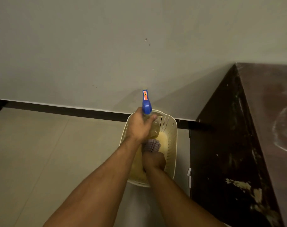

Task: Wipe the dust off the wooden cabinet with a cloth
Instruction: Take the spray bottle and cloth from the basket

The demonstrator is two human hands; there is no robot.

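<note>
One head-worn view looks steeply down and forward from above the basket point(169, 128), facing the wall point(106, 46). Both forearms reach in from the bottom edge toward the basket at centre. The cabinet point(229, 145) stands close, right of the basket, cut by the frame.

One spray bottle point(147, 112), one cloth point(151, 145), one basket point(169, 138), one wooden cabinet point(237, 145), two hands: left hand point(140, 126), right hand point(154, 159).

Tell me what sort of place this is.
Probably a room in a home: a plain painted wall with a dark skirting strip, a pale tiled floor, and a dusty dark wooden cabinet beside a cream perforated plastic basket.
</note>
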